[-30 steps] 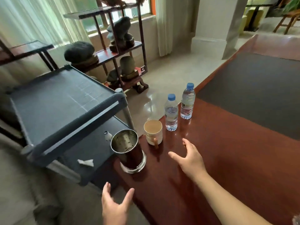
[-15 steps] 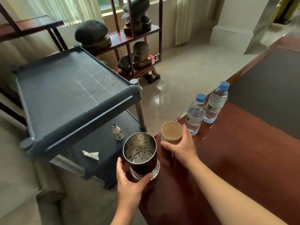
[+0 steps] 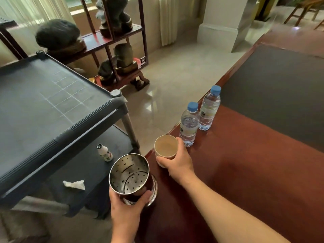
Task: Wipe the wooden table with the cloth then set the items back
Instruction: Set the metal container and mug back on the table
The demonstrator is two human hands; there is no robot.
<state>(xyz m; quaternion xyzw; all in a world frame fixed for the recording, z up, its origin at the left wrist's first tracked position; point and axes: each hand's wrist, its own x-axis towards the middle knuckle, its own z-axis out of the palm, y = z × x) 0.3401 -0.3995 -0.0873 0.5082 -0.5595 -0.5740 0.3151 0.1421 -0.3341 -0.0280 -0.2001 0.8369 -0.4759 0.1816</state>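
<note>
While empty inside, perforated steel canister [image 3: 130,175] in left hand's [image 3: 127,208] grip, cream cup [image 3: 165,146] in right hand's [image 3: 178,163].

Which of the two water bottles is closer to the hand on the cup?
The nearer bottle, standing right beside the cup and almost touching the right hand. The other bottle stands behind it, farther along the table edge.

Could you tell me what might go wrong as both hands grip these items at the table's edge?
The metal canister sits at the table corner, gripped low by the left hand; it could tip off. The right hand holding the cup could knock the nearest water bottle.
</note>
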